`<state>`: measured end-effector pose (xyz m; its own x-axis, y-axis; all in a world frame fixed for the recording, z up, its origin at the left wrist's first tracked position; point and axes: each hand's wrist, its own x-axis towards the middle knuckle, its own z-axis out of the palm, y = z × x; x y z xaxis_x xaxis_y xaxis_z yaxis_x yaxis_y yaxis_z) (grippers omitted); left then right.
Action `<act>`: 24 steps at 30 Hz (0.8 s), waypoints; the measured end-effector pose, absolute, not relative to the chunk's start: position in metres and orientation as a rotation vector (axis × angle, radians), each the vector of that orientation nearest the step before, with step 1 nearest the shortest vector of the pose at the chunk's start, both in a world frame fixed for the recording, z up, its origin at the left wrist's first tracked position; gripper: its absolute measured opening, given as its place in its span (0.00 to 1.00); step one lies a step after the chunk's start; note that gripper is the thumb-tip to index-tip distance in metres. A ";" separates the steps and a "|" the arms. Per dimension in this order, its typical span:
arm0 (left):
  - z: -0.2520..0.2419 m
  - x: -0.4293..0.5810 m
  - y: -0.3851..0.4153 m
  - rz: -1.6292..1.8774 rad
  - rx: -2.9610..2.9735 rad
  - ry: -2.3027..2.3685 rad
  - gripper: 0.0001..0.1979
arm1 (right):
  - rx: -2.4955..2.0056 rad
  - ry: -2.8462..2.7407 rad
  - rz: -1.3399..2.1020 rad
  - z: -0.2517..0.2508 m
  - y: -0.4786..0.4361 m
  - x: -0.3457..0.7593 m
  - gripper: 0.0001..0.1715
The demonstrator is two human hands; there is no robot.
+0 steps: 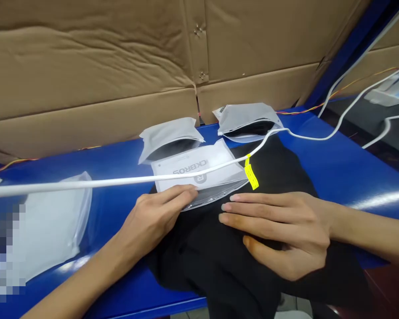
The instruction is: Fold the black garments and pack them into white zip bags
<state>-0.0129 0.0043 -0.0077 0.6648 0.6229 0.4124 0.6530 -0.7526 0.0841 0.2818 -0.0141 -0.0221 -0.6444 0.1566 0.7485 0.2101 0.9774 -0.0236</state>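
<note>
A black cloth garment (226, 252) is spread before me and hangs over the table's front edge. On its far part lies a white printed zip bag (173, 170), its clear mouth facing me. At the left of that mouth, my left hand (162, 208) has its fingers closed on the bag's edge; its thumb is hidden. My right hand (282, 235) rests flat on the garment, fingers stretched out and holding nothing, just short of the bag's right corner. Whether anything is inside this bag I cannot tell.
Two white bags, one left (169, 133) and one right (249, 117), gape with dark contents at the cardboard wall (119, 66). Another white bag (56, 221) lies left on the blue table (116, 164). A white cable (119, 180) with a yellow tag (252, 176) crosses above.
</note>
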 end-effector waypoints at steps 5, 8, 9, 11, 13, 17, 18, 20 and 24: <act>-0.010 -0.011 0.002 -0.747 -2.761 -0.971 0.16 | -0.621 -2.038 0.220 -0.018 -0.033 0.266 0.13; -0.010 -0.007 -0.003 -0.785 -2.831 -0.977 0.19 | -0.686 -2.006 0.245 -0.017 -0.043 0.259 0.16; -0.009 -0.007 -0.005 -0.788 -2.864 -0.977 0.20 | -0.707 -1.990 0.246 -0.017 -0.045 0.258 0.16; -0.009 -0.006 -0.008 -0.778 -2.914 -0.972 0.22 | -0.727 -1.948 0.231 -0.019 -0.048 0.258 0.16; -0.009 -0.006 -0.009 -0.773 -2.932 -0.969 0.22 | -0.686 -1.933 0.170 -0.023 -0.050 0.260 0.18; -0.009 -0.004 -0.007 -0.797 -2.957 -0.875 0.22 | -0.612 -1.941 0.041 -0.032 -0.054 0.264 0.23; -0.009 -0.004 -0.006 -0.785 -2.970 -0.853 0.22 | -0.606 -1.944 0.036 -0.033 -0.053 0.263 0.23; -0.007 -0.002 -0.006 -0.753 -2.959 -0.892 0.21 | -0.556 -1.972 0.039 -0.033 -0.046 0.261 0.19; -0.005 -0.003 -0.009 -0.725 -2.888 -1.038 0.24 | -0.248 -2.161 -0.030 -0.031 -0.020 0.262 0.09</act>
